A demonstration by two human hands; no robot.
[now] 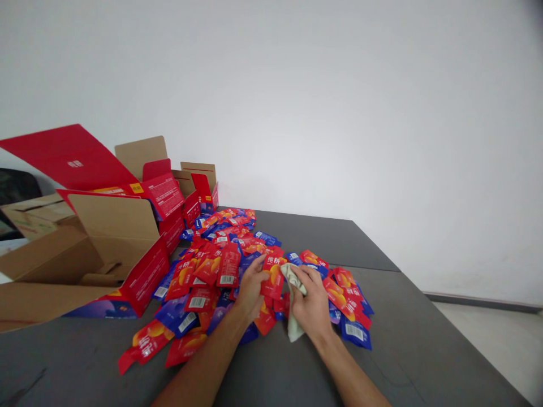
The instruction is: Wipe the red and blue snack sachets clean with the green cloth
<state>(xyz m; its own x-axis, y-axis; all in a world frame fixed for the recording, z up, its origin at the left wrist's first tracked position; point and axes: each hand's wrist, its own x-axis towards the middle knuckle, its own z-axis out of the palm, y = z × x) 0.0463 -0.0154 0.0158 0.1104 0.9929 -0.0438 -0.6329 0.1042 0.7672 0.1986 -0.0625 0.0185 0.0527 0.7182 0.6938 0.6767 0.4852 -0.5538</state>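
A red pouch (274,277) with orange fruit printed on it is pinched along its left side by my left hand (251,287). My right hand (311,298) grips a pale, crumpled cloth (294,325), whose upper part lies against the pouch's right edge. Both hands are over a spread of red and blue pouches. To their left lies a large heap of red pouches (207,265) and blue ones, some showing barcodes. A smaller group of pouches (345,297) lies just right of my right hand.
On the left stands an open red carton (146,277) with its brown flaps spread. Behind it are more open red cartons (167,198), near the white wall. The dark table (407,345) has its right edge slanting toward me.
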